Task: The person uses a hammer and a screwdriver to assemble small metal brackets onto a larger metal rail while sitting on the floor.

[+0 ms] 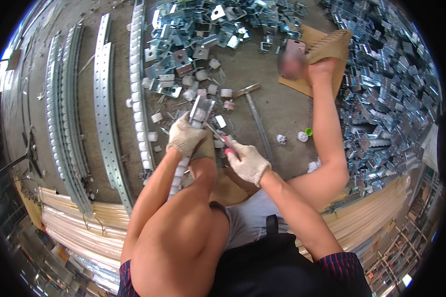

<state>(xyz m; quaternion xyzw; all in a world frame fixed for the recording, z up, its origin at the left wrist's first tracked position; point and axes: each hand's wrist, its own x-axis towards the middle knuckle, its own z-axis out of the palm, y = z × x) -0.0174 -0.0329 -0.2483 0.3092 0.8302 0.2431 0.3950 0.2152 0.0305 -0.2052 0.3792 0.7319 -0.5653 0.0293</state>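
Observation:
My left hand (pixel 186 136), in a cream work glove, is closed round a metal roller track (pixel 195 106) with white rollers along its channel. The track's far end points away from me, and its near part runs down beside my left leg. My right hand (pixel 249 161), gloved as well, grips a red-handled tool (pixel 225 140) with a slim metal end. That end points at the track, close to my left fingers; whether it touches cannot be made out. Just beyond my right hand lies a hammer (pixel 256 116). Loose white rollers (pixel 212 89) are scattered past the track's end.
Piles of metal brackets (pixel 228 22) lie ahead, with more brackets (pixel 381 99) at the right. Long roller tracks (pixel 136 84) and perforated rails (pixel 106 114) stretch along the left floor. A pink phone (pixel 296 48) rests on cardboard (pixel 309 37) by my right foot. A green cap (pixel 308 132) lies nearby.

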